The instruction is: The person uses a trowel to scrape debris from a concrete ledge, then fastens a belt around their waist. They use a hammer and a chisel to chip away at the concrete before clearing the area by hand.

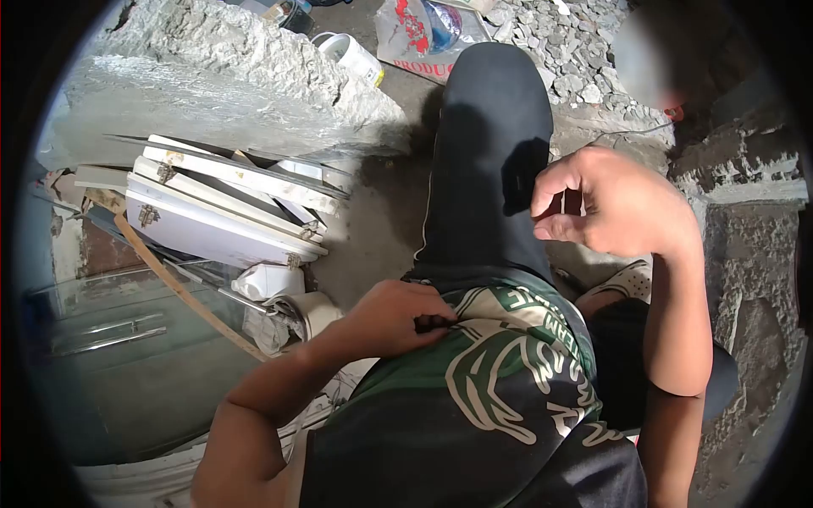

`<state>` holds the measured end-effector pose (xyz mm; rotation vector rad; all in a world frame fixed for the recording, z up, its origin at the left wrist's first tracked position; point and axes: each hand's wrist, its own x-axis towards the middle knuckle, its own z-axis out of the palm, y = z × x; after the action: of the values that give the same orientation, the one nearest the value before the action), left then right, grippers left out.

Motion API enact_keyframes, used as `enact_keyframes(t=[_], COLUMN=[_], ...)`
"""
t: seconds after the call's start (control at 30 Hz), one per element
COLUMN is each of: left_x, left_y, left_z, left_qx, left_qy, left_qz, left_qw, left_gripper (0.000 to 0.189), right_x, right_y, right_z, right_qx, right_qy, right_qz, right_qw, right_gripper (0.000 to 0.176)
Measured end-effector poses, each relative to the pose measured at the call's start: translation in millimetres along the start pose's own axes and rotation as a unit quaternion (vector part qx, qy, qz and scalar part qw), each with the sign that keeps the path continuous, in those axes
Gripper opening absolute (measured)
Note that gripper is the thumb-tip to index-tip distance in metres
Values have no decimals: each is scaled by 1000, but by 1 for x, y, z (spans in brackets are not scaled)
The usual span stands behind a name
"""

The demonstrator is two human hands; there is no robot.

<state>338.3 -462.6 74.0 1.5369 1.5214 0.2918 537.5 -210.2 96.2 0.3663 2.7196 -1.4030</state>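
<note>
My left hand (pixel 398 316) is closed at the front of my dark green and black printed shirt (pixel 508 372), with thumb and fingers pinched on a fold of the fabric. Raised over my right side, my right hand (pixel 610 203) has loosely curled fingers. A small gap separates its thumb from the fingertips, and I see nothing held there. Beneath and beyond it is the leg of my black trousers (pixel 483 161), with the hand's shadow on it. Part of a light perforated shoe (pixel 633 281) shows below the right wrist.
White hinged panels (pixel 212 216) lie stacked at left, beside a curved wooden strip (pixel 169 284) and a glass pane (pixel 127 372). A broken concrete slab (pixel 229 93) is above them. Farther off are a white bucket (pixel 351 57), a printed bag (pixel 415 38) and rubble (pixel 559 42). Rough masonry (pixel 749 296) borders the right.
</note>
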Motion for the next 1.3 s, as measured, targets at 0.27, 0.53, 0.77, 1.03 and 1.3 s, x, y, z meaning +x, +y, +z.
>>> enact_keyframes(t=[0.27,0.53,0.77,1.03,1.3], left_x=[-4,-21,-30,-77,-48], left_y=[-20,-9,-16,-71,-51], left_z=[10,-20,-15,-2,11], left_qx=[29,25,59,-201,-146], left_qy=[120,-77,-55,-112,31], left_qz=[68,-26,-98,-182,-75], left_qw=[990,996,992,956,986], left_gripper=[17,24,18,34,26], right_x=[8,19,16,18,22], right_y=[-7,-49,-50,-36,-36], right_z=[21,96,87,76,75], right_qx=[-19,-45,-57,-4,-11], right_qy=[-17,-239,-246,-216,-246], right_qz=[-4,-30,-39,-33,-45], right_qw=[1000,969,967,976,968], right_gripper=[18,18,16,15,11])
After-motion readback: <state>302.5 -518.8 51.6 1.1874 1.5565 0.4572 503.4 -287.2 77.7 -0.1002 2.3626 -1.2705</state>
